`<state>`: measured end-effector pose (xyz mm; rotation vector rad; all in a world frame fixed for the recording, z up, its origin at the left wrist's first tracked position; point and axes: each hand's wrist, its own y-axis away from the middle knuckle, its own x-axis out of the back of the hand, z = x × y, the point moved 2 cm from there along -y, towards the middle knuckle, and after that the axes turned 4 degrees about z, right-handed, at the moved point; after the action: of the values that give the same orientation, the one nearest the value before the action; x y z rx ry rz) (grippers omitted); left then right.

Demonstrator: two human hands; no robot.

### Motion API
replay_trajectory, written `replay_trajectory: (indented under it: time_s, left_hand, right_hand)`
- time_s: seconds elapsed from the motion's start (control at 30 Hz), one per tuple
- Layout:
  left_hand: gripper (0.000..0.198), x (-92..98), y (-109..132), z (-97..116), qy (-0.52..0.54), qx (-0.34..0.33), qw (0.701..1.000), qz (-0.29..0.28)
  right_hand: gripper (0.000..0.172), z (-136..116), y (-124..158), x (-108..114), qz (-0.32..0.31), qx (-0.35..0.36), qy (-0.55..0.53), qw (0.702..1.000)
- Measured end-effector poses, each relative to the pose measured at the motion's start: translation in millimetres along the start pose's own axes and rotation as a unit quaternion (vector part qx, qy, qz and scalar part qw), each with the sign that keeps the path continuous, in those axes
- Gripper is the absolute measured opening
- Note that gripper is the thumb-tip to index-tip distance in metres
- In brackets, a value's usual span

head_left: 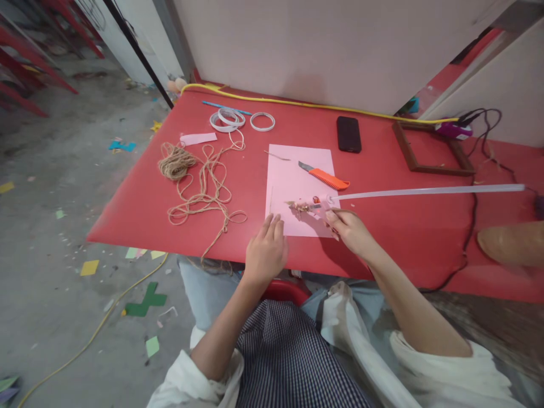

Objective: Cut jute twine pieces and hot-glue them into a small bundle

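Observation:
My right hand (343,226) is wrapped round a pink glue gun (323,204), whose nozzle points left over a pink paper sheet (297,161). A long translucent glue stick (425,192) sticks out of its back to the right. My left hand (267,249) rests at the sheet's lower left edge, fingers laid forward, close to a short piece of twine (271,199) on the paper. Another short twine piece (278,156) lies near the sheet's top. An orange utility knife (325,177) lies across the sheet's right side, blade toward the upper left.
On the red table (140,198) are a twine bundle (176,161) with loose loops, white rings (262,114), a blue pen (225,106), a black phone (348,135) and a brown frame (442,169). A black cable (472,226) runs down the right side.

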<state>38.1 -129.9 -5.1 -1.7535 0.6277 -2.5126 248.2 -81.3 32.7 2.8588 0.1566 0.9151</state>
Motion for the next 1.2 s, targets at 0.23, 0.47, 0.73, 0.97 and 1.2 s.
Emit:
replay_trajectory:
  time_s: [0.23, 0.47, 0.73, 0.97, 1.2]
  left_hand:
    - [0.039, 0.3, 0, 0, 0.011, -0.001, 1.0, 0.001]
    - [0.038, -0.1, 0, 0, 0.014, -0.001, 1.0, 0.003]
    - [0.037, -0.9, 1, 0, 0.023, -0.001, 1.0, 0.009]
    - [0.038, -1.3, 1, 0, 0.029, 0.004, 1.0, 0.009]
    - [0.037, -1.1, 1, 0, 0.026, 0.001, 1.0, 0.014]
  right_hand:
    - [0.056, 2, 5, 10, 0.006, -0.009, -0.155, 0.988]
    - [0.058, -10, 7, 9, -0.02, -0.013, -0.176, 0.984]
    - [0.056, -6, 1, -2, -0.018, -0.032, -0.189, 0.981]
    - [0.057, -3, 1, -4, -0.015, -0.029, -0.165, 0.986]
    - [0.059, -4, 1, -6, -0.013, -0.029, -0.16, 0.987]
